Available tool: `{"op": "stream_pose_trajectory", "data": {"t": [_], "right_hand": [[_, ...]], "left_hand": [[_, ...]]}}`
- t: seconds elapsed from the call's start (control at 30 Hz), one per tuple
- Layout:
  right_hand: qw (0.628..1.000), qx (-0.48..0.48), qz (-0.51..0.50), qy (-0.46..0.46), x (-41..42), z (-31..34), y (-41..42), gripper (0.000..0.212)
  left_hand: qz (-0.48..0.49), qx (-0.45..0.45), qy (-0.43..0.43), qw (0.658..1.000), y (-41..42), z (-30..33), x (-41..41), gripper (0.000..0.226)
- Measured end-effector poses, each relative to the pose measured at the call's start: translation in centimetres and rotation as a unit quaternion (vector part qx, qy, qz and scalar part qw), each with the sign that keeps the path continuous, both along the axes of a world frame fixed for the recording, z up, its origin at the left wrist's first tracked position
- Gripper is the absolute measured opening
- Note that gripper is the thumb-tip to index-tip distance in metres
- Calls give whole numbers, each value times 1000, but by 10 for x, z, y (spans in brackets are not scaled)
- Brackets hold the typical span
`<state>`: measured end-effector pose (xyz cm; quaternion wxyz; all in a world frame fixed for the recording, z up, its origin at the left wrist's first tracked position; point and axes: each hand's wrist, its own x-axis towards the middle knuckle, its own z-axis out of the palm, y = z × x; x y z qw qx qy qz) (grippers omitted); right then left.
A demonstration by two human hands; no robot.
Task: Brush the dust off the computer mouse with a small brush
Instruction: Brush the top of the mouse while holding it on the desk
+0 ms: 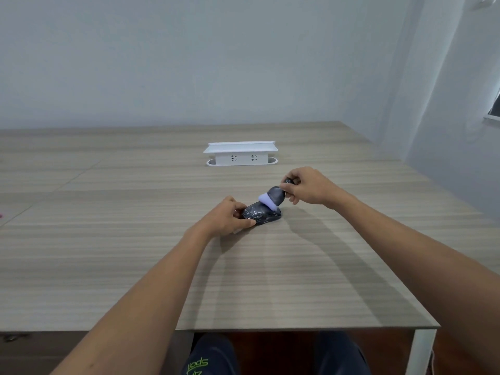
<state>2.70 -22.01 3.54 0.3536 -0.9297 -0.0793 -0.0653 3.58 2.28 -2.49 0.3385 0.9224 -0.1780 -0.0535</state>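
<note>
A dark grey computer mouse (263, 215) with a marbled pattern lies on the wooden table (162, 266) near its middle. My left hand (230, 216) grips the mouse's left end, thumb and fingers around it. My right hand (305, 189) holds a small brush (274, 196) by its dark rounded handle, tilted down to the left. The brush's pale lilac bristles rest on the top of the mouse at its far side.
A white socket box (240, 154) with two outlets stands farther back on the table. The table's front edge (297, 327) runs just above my knees, with a white leg at the right. Walls close the back and right sides.
</note>
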Motion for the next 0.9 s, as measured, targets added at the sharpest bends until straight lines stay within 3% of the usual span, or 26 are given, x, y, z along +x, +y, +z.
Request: {"op": "stream_pose_trajectory", "data": {"t": [0.2, 0.4, 0.57, 0.77, 0.9], "right_hand": [[998, -59, -20, -12, -1, -6, -5, 13], [1000, -7, 15, -18, 2, -3, 1, 11], [996, -77, -4, -34, 3, -4, -2, 15], [999, -15, 32, -30, 2, 0, 8, 11], [991, -108, 9, -74, 5, -2, 10, 13]], "left_hand": [[-17, 22, 16, 999, 1, 4, 0, 46], [-25, 17, 20, 999, 4, 2, 1, 46], [-25, 5, 13, 1000, 3, 3, 0, 47], [-1, -9, -13, 1000, 4, -3, 1, 47], [13, -15, -25, 999, 1, -7, -1, 48]]}}
